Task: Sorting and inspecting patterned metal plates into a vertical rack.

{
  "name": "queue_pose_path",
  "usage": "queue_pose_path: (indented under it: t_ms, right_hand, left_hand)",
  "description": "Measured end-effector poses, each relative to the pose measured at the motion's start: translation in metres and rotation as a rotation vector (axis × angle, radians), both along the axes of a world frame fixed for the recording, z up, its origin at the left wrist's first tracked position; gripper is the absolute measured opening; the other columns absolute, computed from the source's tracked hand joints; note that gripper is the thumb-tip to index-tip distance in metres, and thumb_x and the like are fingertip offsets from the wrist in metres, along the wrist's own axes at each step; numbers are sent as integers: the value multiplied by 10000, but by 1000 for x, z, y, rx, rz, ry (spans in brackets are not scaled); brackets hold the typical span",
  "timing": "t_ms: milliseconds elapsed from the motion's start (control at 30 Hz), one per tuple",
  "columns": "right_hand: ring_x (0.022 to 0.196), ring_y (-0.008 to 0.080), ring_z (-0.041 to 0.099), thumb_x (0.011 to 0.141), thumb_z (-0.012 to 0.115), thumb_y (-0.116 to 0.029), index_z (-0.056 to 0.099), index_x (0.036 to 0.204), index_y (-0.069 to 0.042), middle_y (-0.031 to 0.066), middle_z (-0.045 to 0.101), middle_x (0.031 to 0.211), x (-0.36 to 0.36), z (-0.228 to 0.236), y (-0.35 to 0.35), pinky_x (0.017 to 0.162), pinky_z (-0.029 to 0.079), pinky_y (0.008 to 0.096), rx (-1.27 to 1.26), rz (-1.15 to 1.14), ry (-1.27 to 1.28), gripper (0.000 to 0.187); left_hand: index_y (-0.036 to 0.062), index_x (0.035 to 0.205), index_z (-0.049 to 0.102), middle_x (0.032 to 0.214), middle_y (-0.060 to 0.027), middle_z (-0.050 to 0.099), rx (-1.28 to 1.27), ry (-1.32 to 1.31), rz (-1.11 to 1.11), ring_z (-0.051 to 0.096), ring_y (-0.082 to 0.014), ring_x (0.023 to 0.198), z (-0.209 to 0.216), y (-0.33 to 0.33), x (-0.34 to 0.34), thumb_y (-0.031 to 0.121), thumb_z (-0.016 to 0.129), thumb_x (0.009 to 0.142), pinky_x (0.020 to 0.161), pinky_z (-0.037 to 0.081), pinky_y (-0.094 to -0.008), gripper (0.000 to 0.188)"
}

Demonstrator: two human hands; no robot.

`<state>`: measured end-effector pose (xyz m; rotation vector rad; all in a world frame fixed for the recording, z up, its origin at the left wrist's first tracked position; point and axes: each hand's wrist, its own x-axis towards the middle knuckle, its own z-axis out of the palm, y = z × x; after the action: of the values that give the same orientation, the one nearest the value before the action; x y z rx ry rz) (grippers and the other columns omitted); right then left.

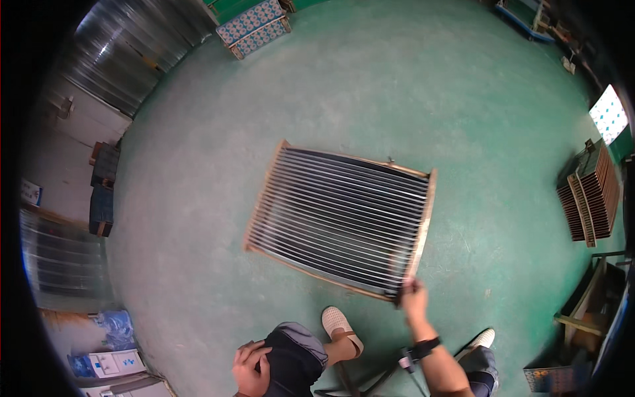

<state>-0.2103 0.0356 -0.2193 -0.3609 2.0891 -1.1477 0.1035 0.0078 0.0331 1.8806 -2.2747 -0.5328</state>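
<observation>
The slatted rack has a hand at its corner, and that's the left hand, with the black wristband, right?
Not quite: the head view shows it's the right hand at the corner of the slatted rack. That hand's arm does wear the black wristband.

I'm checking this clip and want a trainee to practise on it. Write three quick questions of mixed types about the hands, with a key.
1. Multiple choice. What is the right hand touching?
A) a white shoe
B) the slatted frame
C) the patterned bench

2. True or false: the left hand is on the slatted frame.

3. Fill in: a black ____ is worn on the right wrist.

Key:
1. B, at its near right corner.
2. False; it is by the left knee.
3. band
</observation>
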Motion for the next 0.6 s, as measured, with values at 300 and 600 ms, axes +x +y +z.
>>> queue_pose_path:
  t_ms: [300, 600]
  right_hand:
    - [1025, 169, 564, 874, 544, -58, 524, 1218, -20, 90, 640, 1044, 226, 7, -62, 912, 428, 283, -94, 1089, -549, 346]
    - [884, 172, 609, 917, 459, -103, 496, 1249, -23, 96, 622, 1076, -52, 35, 62, 733, 479, 275, 212, 424, -301, 344]
  left_hand:
    - [93, 1076, 568, 1045, -116, 637, 121, 193, -92, 568, -287, 1029, -17, -9, 26, 124, 474, 888, 883, 441, -387, 213]
    - [-1, 1284, 400, 1266, -164, 481, 1016, 1406, 767, 482, -270, 1172, -186, -63, 90, 266, 460, 959, 996, 396, -400, 425]
